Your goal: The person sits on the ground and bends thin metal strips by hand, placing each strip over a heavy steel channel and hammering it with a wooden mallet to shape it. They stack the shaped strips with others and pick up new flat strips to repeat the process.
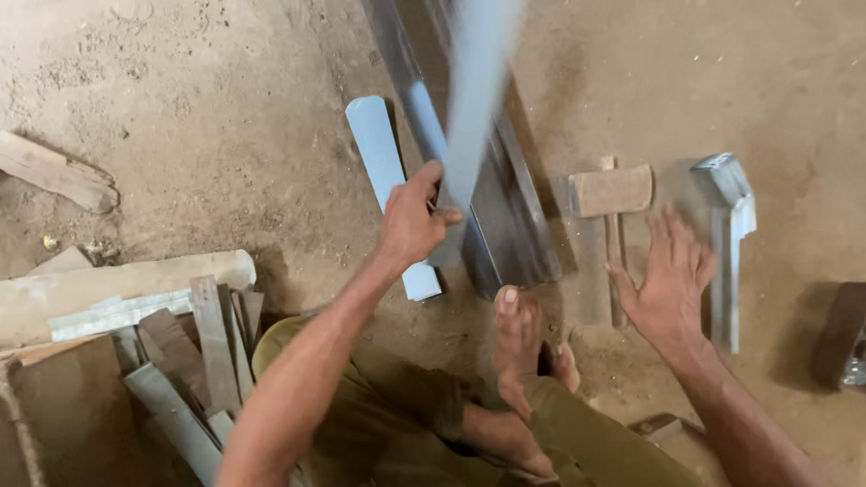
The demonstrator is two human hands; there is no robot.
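My left hand [410,221] grips the lower end of a long grey metal strip [474,99], which blurs as it rises toward the top of the view. Under it a long dark metal channel [505,225] lies on the dirt floor, with my bare foot [519,338] at its near end. A second flat grey strip [383,180] lies left of the channel. My right hand [667,280] hovers open, fingers spread, just right of a wooden mallet [611,194] on the ground. A bent grey metal piece [729,234] lies beside that hand.
A pile of metal strips and offcuts [194,361] sits at the lower left beside a pale wooden log [117,284]. A wooden block [59,171] lies at the far left. A dark block [843,334] is at the right edge.
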